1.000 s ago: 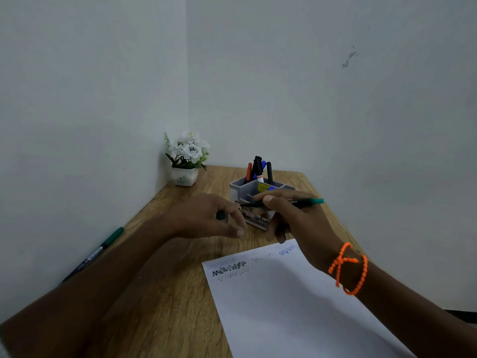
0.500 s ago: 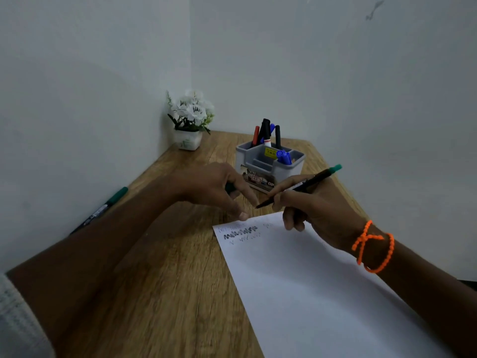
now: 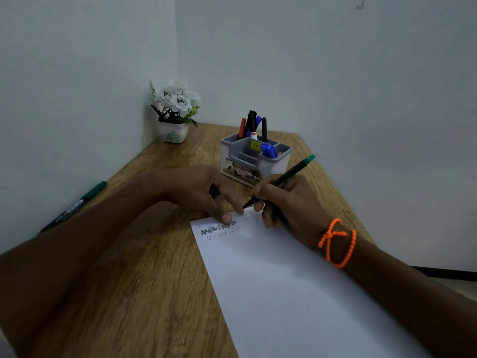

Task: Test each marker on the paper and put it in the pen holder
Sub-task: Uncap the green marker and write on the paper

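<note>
Nearest the person, along the near right part of the wooden table (image 3: pixel 144 293), lies a white sheet of paper (image 3: pixel 296 293), turned at an angle so one corner points toward the far side. Several short rows of scribbles (image 3: pixel 219 228), one thick and black, the others thin and faint, run along the far edge of that sheet.

At that same far edge both hands meet. The left hand (image 3: pixel 198 189) comes in from the left with its fingertips pressing down on the corner of the paper; a small dark green thing, perhaps a cap, seems tucked under its curled fingers, though too little of it shows to be sure. The right hand (image 3: pixel 289 202), with an orange beaded band (image 3: pixel 338 241) on its wrist, pinches a black marker (image 3: pixel 281 180) like a pen, the tip touching the paper's far edge and the green end slanting up and away to the right.

Just beyond the hands stands a grey pen holder (image 3: pixel 273 164), with red, black and blue markers upright in its back compartment and blue ones in the right front one. A second green-capped marker (image 3: pixel 74 205) lies along the left edge by the wall. In the far left corner sits a small white pot of white flowers (image 3: pixel 174 112).
</note>
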